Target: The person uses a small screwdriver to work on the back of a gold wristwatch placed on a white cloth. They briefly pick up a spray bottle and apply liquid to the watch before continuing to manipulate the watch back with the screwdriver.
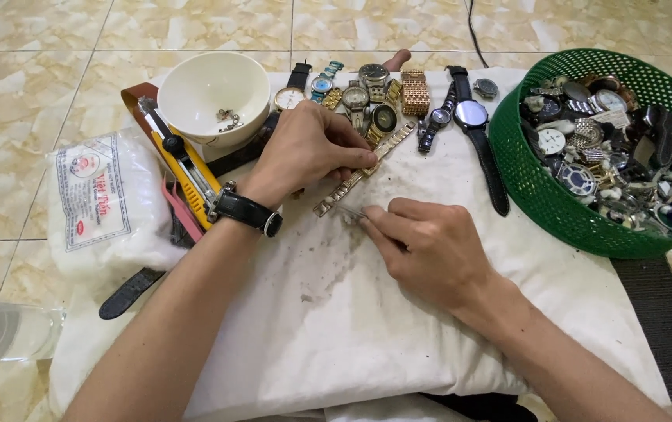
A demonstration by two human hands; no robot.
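— What are the hands doing?

— The left hand (308, 148) is curled, its fingertips pinched on the upper end of a gold metal watch bracelet (359, 173). That bracelet lies slantwise on a stained white cloth (336, 312), running from near the middle of the cloth up toward a cluster of watches. The left wrist wears a black wristwatch (246, 211).

— And the other hand?

— The right hand (430, 250) is nearly closed, thumb and forefinger gripping a thin silvery tool (350, 211). The tool's tip sits just beside the lower end of the bracelet; whether it touches, I cannot tell.

— What surrounds them?

— Beyond the left hand stands a white bowl (212, 94) with a few small metal bits inside. Just beside it lies a yellow utility knife (183, 168), next to pink tweezers (182, 209). Left of those sits a clear bag of white cotton (105, 203). A row of watches (387, 98) in gold, silver and black lies along the cloth's far edge. On the right, a green plastic basket (539, 195) is heaped with watches and parts. Everything rests over a beige tiled floor (31, 78).
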